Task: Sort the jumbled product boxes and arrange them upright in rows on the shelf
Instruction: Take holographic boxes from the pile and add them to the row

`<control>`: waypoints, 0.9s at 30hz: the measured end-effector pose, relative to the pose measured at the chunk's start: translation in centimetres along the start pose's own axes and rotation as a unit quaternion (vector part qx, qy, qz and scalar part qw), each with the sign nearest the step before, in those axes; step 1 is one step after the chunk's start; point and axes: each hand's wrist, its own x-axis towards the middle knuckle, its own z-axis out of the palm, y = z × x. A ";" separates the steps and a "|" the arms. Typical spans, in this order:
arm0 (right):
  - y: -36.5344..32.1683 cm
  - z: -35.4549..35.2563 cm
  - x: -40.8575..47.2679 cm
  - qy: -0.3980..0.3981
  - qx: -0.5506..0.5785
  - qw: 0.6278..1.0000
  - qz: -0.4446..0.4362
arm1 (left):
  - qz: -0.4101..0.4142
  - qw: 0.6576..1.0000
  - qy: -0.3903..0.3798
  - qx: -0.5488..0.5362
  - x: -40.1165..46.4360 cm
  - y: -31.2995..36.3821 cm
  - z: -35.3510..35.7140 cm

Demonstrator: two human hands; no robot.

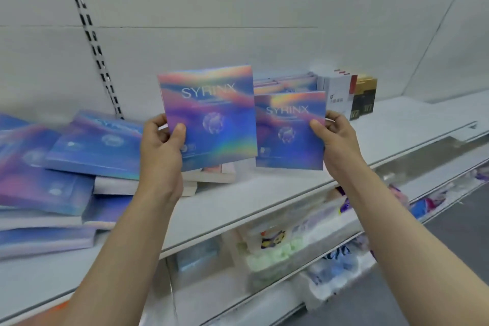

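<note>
The white shelf [291, 193] is carrying a jumbled pile of holographic boxes [66, 167] at nine o'clock and an upright row [285, 82] at one o'clock. The left hand [161, 145] is gripping one box [209, 116], the right hand [336, 140] another [289, 130], thumbs pinching faces, both upright, fronts facing the person, long axes roughly vertical. They are best set squarely against the row, edges flush.

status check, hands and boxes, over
Left hand grips one upright SYRINX box; right hand grips another. Jumbled pile lies flat on shelf. Path clear.
</note>
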 end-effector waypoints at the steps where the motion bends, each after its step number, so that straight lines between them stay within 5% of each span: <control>1: 0.4 -0.4 1.1 0.005 0.003 1.000 -0.006 | 0.003 1.000 0.002 0.005 0.3 -0.4 0.6; 12: 4.5 1.4 11.5 -0.111 -0.036 0.993 0.013 | 0.001 0.997 0.083 0.006 1.6 -3.2 6.7; 16: 4.4 1.1 13.8 -0.051 -0.204 0.975 -0.078 | -0.033 0.996 0.083 -0.003 0.9 -4.0 9.4; 18: 2.5 0.7 14.8 -0.045 -0.188 0.970 -0.146 | -0.028 0.995 0.093 0.019 0.6 -4.5 11.0; 22: -3.3 0.2 16.7 -0.211 -0.202 0.920 -0.261 | -0.002 0.997 0.060 0.055 -0.3 -5.6 15.3; 27: -6.2 -1.8 18.7 -0.375 -0.306 0.842 -0.239 | 0.002 0.998 0.017 0.054 -1.0 -6.9 20.2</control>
